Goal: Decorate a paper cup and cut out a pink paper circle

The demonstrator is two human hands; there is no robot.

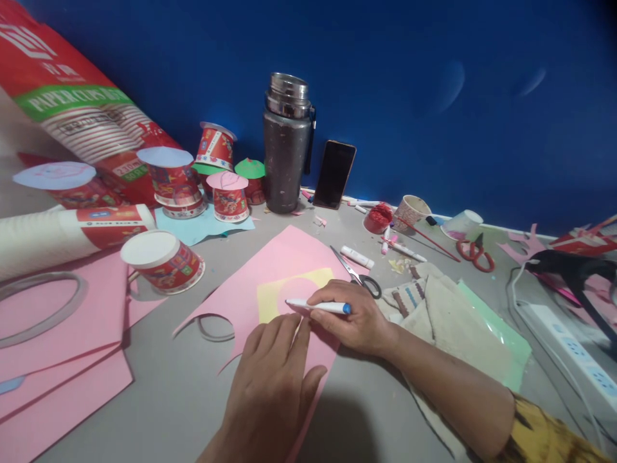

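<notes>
In the head view, my right hand (pixel 354 318) grips a white marker with a blue end (pixel 332 307). The marker's tip rests at or just over a pink paper circle (pixel 292 292), which lies on a yellow paper piece (pixel 267 299). My left hand (pixel 274 373) lies flat with its fingers stretched out, the fingertips at the lower edge of the circle and yellow paper. Beneath them is a large pink sheet (pixel 289 251) with curved cut-outs on its left side. Just beyond my right hand lie black-handled scissors (pixel 359 276) and a white glue stick or capped tube (pixel 357 257).
Decorated paper cups (pixel 230 202) stand at the back left, beside a dark thermos (pixel 286 154) and an upright phone (pixel 335 173). A cup (pixel 164 263) sits left of the sheet. Rightward are a cloth (pixel 453 321), red scissors (pixel 476 254) and a power strip (pixel 573 354).
</notes>
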